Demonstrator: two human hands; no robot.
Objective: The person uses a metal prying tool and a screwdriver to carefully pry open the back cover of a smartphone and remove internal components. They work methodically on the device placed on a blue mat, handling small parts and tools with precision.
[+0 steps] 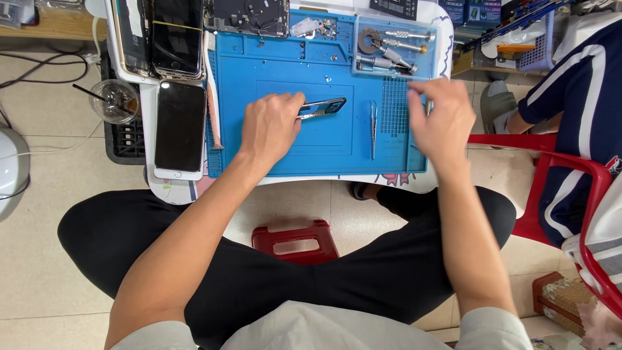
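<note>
Nearest the camera we saw our pale shirt hem and black trousers (272, 279), with a red stool (295, 241) on the tiled floor between the knees. Both bare forearms reached forward to a small white bench (168, 191) covered by a blue repair mat (324, 139).

Our left hand (269, 126) rested on the mat's centre, its fingers (293, 110) clamped on one end of a dark phone frame part (322, 107), which lay on the mat just right of the hand. Slim tweezers (373, 128) lay upright on the mat, near the frame part and apart from it.

Our right hand (440, 123) hovered over the mat's right edge with its fingers (421, 91) spread apart and holding nothing; motion blur hid whether it touched the mat. Just beyond it stood a clear tray of screwdrivers (394, 48) on the mat's upper right corner.

Left of the mat, a white smartphone (179, 129) lay screen up, with further phone screens (165, 35) stacked above it. A plastic cup with a straw (115, 100) sat at the far left. Another person in a striped navy shirt (580, 110) sat on a red chair (551, 168) at the right.
</note>
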